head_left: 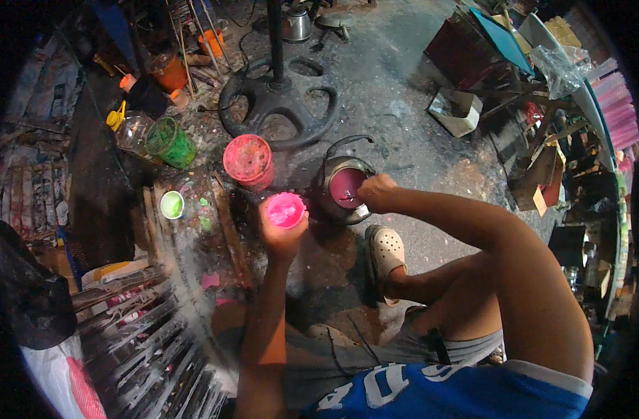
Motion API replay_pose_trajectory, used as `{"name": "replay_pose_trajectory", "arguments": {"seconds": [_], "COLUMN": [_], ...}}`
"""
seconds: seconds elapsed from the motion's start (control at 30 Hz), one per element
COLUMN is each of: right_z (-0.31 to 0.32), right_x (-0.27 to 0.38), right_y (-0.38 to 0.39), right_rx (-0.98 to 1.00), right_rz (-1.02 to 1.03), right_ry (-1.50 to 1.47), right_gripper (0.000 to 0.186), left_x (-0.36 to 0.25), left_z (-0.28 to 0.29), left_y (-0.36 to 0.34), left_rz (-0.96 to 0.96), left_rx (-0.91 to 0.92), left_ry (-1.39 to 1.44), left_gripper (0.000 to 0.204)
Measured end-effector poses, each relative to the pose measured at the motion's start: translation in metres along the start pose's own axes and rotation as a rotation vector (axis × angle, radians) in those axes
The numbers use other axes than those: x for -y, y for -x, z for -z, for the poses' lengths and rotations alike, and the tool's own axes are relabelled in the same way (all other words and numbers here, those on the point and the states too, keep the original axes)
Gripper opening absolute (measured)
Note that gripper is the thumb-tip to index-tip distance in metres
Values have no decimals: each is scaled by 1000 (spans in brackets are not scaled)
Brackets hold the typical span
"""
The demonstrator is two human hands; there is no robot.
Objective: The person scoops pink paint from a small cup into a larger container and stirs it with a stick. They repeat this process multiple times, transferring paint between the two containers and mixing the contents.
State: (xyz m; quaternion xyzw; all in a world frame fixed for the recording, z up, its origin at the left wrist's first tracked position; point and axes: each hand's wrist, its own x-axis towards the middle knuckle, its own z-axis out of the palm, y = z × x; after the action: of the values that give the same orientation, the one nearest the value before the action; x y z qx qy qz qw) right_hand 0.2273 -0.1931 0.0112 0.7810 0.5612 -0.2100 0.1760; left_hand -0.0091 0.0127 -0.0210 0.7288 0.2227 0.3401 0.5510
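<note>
My left hand (283,234) is wrapped round a small cup (287,210) with bright pink stuff in it, held upright. To its right a metal kettle (342,216) without a lid stands on the floor, its dark handle swung to the far side. Dark pink liquid (346,185) fills part of the kettle. My right hand (377,192) is closed at the kettle's right rim, over the opening. A small dark tip shows in the liquid beside the fingers; what they grip is too hidden to name. Just beyond the cup sits a pink-stained bucket (247,158).
A small white cup of green stuff (172,204) stands at left, near a green-stained container (171,143) and a clear jug (129,131). Beyond is a heavy black stand base (281,101). A white bin (456,112) and stacked boards lie at right. My clog (387,251) is near the kettle.
</note>
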Motion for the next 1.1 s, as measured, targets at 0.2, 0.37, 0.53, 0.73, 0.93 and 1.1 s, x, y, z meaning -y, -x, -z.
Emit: {"name": "replay_pose_trajectory", "arguments": {"seconds": [0.2,0.37,0.53,0.73,0.93,1.1], "right_z": [11,-2,1,11,26,36], "right_x": [-7,8,-8,-10,-7,-6], "right_y": [-24,-28,-12,-13,-16,-19], "right_rx": [-190,-55,123,94,177,164], "right_rz": [-97,-123,52,187,185,133], "right_ry": [20,-65,-32,161,268,229], "right_gripper": [14,16,14,13,13,15], "left_x": [-11,-14,-15,-13,-9,-9], "left_z": [-2,-6,-8,-4,9,23], "left_y": [1,1,0,0,3,7], "left_rz": [22,34,49,0,-24,20], "left_rx": [12,-9,-26,9,-7,16], "left_ry": [23,26,107,44,-6,-47], "left_gripper": [75,69,65,64,67,71]}}
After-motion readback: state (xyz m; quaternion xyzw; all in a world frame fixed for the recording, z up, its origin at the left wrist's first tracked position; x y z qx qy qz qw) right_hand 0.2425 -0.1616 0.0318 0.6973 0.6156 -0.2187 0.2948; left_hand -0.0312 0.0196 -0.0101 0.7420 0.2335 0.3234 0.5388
